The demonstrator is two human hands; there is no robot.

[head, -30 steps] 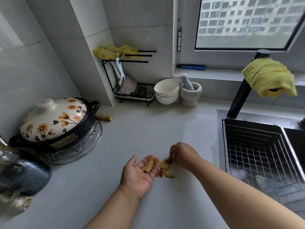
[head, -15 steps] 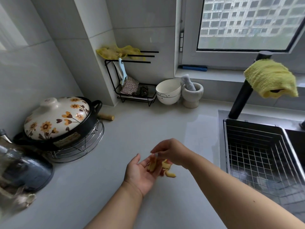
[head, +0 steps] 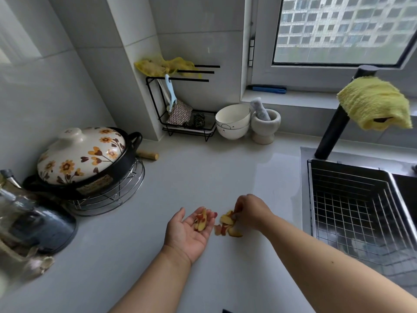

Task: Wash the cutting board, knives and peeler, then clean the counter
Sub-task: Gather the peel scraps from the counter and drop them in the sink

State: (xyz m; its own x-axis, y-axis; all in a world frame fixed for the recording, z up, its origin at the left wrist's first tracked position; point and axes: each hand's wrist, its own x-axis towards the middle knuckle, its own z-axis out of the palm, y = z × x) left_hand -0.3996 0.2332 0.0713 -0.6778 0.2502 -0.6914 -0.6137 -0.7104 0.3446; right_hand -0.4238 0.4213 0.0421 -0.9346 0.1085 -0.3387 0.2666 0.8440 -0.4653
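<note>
Counter (head: 158, 256): since half a second ago the right hand (head: 250, 212) has been lowered back onto the peel pile (head: 228, 224), fingers pinching a piece. Left hand (head: 189, 231) is kept cupped, palm up, holding collected peels (head: 201, 219). Clearing judged partway. Surface pale grey, glossy, scraps just beside the left fingertips.

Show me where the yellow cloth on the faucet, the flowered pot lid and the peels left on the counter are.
yellow cloth (head: 374, 102), head view, middle of its draped top.
flowered pot lid (head: 81, 154), head view, centre of the dome.
peels on the counter (head: 228, 228), head view, middle of the small pile.
</note>
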